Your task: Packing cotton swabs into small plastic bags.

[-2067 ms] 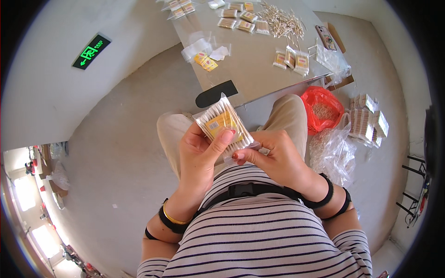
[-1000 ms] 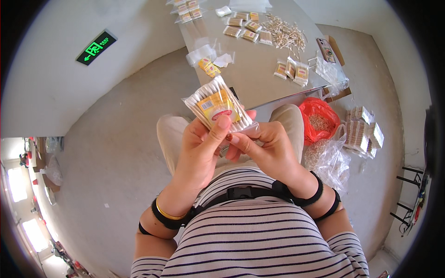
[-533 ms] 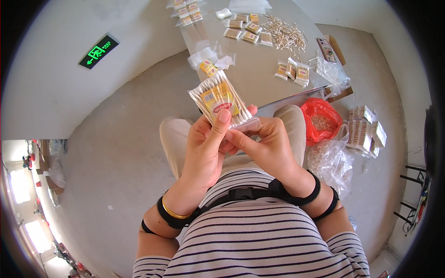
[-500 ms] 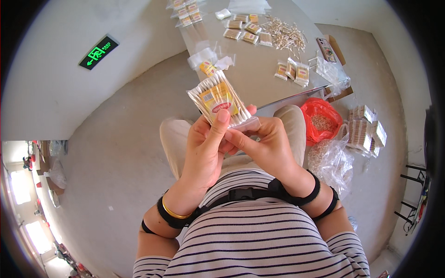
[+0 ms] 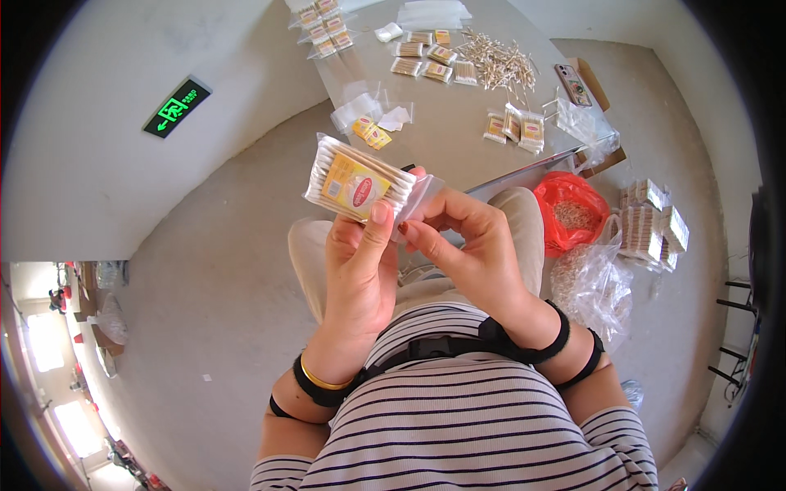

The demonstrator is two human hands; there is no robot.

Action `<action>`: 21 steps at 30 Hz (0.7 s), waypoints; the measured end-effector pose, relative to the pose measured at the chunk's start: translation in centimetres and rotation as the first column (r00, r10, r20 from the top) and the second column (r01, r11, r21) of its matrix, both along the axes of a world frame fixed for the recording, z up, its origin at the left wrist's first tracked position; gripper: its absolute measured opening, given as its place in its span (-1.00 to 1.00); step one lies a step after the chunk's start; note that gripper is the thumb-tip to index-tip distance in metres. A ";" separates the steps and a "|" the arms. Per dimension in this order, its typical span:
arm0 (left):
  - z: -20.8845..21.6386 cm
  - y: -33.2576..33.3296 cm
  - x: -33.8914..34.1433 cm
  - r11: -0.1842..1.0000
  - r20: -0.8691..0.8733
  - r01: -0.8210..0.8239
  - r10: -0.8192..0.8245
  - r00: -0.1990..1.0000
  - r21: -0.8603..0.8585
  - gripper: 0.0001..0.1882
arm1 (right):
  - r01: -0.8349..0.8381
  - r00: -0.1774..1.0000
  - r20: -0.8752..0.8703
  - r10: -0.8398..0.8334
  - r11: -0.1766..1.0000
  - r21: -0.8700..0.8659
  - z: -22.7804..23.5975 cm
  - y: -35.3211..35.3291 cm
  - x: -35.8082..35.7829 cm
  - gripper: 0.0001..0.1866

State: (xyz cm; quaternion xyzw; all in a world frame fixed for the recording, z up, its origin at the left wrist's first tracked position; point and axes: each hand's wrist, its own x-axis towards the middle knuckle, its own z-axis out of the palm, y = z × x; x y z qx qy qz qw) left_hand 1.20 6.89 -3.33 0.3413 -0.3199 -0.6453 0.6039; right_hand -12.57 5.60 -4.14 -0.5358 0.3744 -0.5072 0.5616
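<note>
A clear plastic packet of cotton swabs (image 5: 326, 155) with a yellow label is held up over my lap, tilted with its flap to the right. My left hand (image 5: 360, 274) grips its lower edge, thumb on the front and fingers behind. At the clear flap, my right hand (image 5: 479, 245) pinches the plastic between thumb and bent fingers. Just beyond the packet, yellow label cards (image 5: 372, 133) and white paper slips (image 5: 395, 119) lie on the near left of the grey table (image 5: 446, 123).
Loose cotton swabs (image 5: 498, 59) are heaped on the table beside filled packets (image 5: 438, 72). A phone (image 5: 573, 85) lies near the right edge. On the floor at right are a red bag (image 5: 550, 214) of swabs, a clear bag (image 5: 589, 299) and stacked packs (image 5: 643, 233).
The packet has turned counterclockwise and shifted slightly left, so its flap now points right. My right hand has stayed at the flap, its fingers more bent.
</note>
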 end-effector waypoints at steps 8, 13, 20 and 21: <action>0.2 0.0 -0.6 0.998 -0.071 -0.064 0.063 0.995 -0.011 -0.57 | 0.013 0.999 0.029 -0.013 1.000 -0.027 0.5 -0.2 0.2 -0.91; 0.1 0.0 -0.7 0.996 -0.082 -0.040 0.033 0.996 -0.085 -0.57 | 0.099 0.989 0.107 -0.100 0.995 0.022 0.7 -0.5 0.5 -0.91; -0.1 -0.9 3.3 0.996 -0.057 0.021 -0.026 0.998 -0.086 -0.16 | 0.046 0.936 -0.311 -0.167 0.932 -0.361 3.6 -2.4 -2.8 -0.89; 0.3 -1.0 3.8 0.983 0.203 -0.042 0.079 0.976 -0.180 -0.16 | -0.019 0.882 -0.420 -0.212 0.876 -0.482 3.9 -2.7 -3.3 -0.87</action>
